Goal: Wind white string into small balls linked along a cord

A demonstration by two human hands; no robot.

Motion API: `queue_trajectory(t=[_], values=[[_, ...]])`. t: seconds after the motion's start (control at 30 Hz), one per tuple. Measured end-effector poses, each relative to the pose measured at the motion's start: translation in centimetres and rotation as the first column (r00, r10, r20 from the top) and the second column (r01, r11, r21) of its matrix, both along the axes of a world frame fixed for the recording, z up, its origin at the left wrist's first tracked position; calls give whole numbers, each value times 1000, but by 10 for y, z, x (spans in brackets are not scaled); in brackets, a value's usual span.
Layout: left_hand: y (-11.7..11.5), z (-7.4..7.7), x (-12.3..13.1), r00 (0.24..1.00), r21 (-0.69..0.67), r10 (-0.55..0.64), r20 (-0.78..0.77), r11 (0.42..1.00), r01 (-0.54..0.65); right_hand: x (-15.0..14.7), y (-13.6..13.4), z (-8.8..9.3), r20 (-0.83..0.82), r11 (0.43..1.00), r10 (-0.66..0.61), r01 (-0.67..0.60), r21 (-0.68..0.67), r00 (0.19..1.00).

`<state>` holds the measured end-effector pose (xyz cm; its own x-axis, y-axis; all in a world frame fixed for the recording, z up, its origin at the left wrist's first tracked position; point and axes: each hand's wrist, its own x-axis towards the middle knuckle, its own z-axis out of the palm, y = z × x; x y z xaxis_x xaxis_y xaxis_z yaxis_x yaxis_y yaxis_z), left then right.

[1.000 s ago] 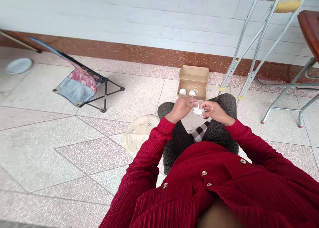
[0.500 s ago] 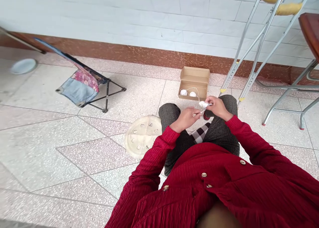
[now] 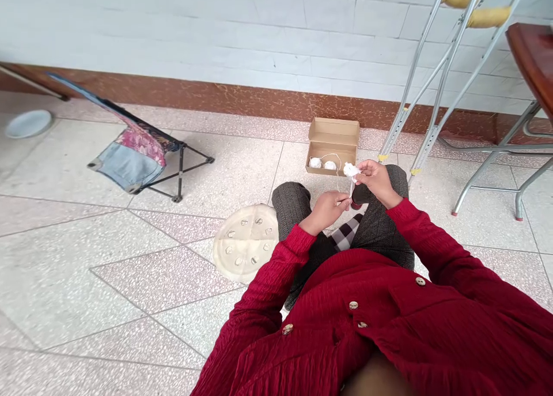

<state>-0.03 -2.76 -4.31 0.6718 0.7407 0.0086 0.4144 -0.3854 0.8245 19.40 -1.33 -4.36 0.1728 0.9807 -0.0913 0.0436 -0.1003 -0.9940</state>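
My right hand is closed on a small white bunched yarn piece, pinched between thumb and fingers above my right knee. My left hand is closed a little lower and to the left. Its fingertips pinch a white yarn strand that stretches up to the piece. Whether a hook is in either hand is too small to tell. Just beyond, an open cardboard box stands on the floor with two white yarn balls inside. A loose strand runs out of it towards my hands.
A round beige mat with holes lies left of my knees. Farther left are a folding chair and a white basin. Crutches lean on the wall at right, beside a brown-topped metal-legged stool or table.
My hands have moved apart, my left hand lower and my right slightly higher. The strand between them is now drawn out, and the white piece shows more. The view has shifted slightly.
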Motion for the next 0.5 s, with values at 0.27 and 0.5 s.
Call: queue_trajectory(t=[0.27, 0.5], values=[[35, 28, -29, 985, 247, 159, 69, 954, -171, -5, -25, 10, -74, 839, 533, -538, -78, 843], [19, 35, -17, 970, 29, 131, 204, 990, -140, -15, -13, 64, -312, 946, 323, -312, 87, 893]])
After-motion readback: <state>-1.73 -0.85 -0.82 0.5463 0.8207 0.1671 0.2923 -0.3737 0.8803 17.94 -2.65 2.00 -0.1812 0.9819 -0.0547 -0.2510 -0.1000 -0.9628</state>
